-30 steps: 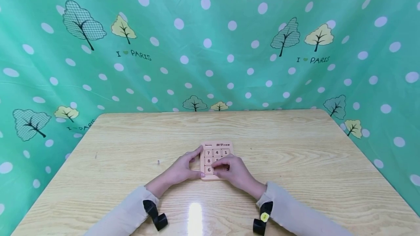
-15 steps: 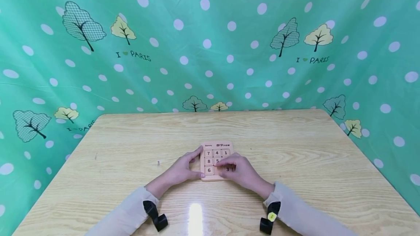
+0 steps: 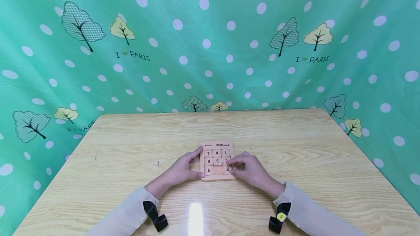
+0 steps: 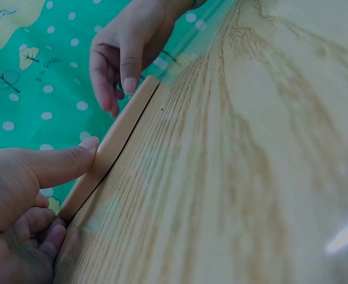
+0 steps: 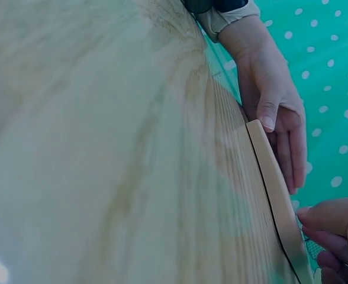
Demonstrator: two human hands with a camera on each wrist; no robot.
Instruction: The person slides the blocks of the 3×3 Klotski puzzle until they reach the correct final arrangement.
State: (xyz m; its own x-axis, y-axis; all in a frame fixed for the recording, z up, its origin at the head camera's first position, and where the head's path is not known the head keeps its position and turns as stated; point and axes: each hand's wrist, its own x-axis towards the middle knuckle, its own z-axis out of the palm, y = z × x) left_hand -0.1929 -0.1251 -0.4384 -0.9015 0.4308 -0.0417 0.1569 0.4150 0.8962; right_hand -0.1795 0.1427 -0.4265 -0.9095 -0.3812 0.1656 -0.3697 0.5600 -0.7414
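The number board (image 3: 218, 178) lies flat on the bench (image 3: 131, 148), roughly midway between its left and right edges, well apart from the far one. The left hand (image 3: 180, 168) holds the board's left side, thumb and forefinger spread wide to its corners; firm pressure there should stop it skating. The right hand (image 3: 251, 170) has its fingers narrow at the tile marked 3 (image 3: 227, 169); whether they pinch it, I cannot tell. Any tile probably slides best pushed lightly, flat and square.
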